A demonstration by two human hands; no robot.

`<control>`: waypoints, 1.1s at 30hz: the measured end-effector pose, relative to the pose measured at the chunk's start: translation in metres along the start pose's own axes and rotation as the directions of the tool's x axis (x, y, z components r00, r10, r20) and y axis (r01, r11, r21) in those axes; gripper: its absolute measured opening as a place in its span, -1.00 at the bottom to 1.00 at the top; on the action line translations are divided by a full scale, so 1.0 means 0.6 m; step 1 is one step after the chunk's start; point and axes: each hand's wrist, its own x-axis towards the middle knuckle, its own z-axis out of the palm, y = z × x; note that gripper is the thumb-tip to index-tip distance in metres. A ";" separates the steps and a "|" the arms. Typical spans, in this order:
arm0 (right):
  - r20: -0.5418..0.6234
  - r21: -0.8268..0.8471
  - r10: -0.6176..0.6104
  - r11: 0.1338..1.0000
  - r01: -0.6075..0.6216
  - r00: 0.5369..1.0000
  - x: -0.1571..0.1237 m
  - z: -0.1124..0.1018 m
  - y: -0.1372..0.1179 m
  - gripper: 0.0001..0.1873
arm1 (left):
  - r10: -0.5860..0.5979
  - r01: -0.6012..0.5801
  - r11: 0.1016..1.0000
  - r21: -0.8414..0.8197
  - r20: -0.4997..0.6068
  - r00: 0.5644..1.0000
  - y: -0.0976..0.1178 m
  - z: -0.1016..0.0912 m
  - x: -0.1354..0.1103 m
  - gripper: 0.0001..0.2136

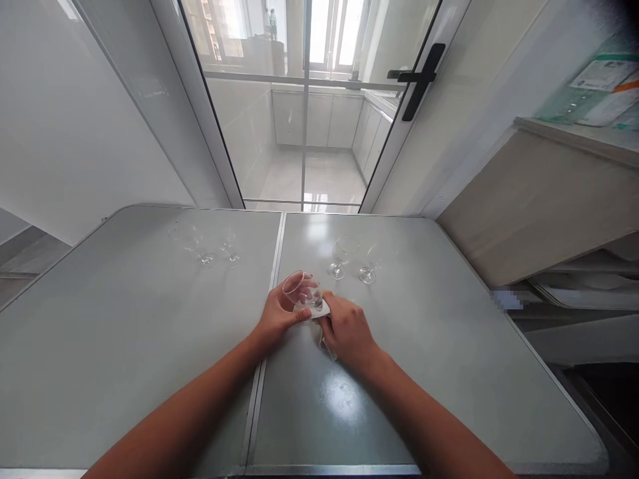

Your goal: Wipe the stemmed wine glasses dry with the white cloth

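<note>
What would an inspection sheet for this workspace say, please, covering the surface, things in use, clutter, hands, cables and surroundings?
Surface: pale table with a metal seam and patches of glare.
Things in use: glass, held tilted; white cloth or tissue at its base; stemmed glasses on both sides of the seam.
Clutter: packets on the shelf at right.
Hands: left hand grips the glass; right hand holds the white cloth or tissue.
Cables: nothing seen.
Surroundings: glazed door with a black handle beyond the table.

Clear glass (294, 286), held up, tilted, rim leftward; white cloth (320, 311) bunched at its lower end, loose tail below.
</note>
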 end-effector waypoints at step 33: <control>0.090 0.763 0.460 0.538 -0.358 0.883 0.023 -0.001 0.032 -0.55 | 0.208 -0.186 0.856 0.482 0.009 0.978 0.018 0.009 -0.020 -0.48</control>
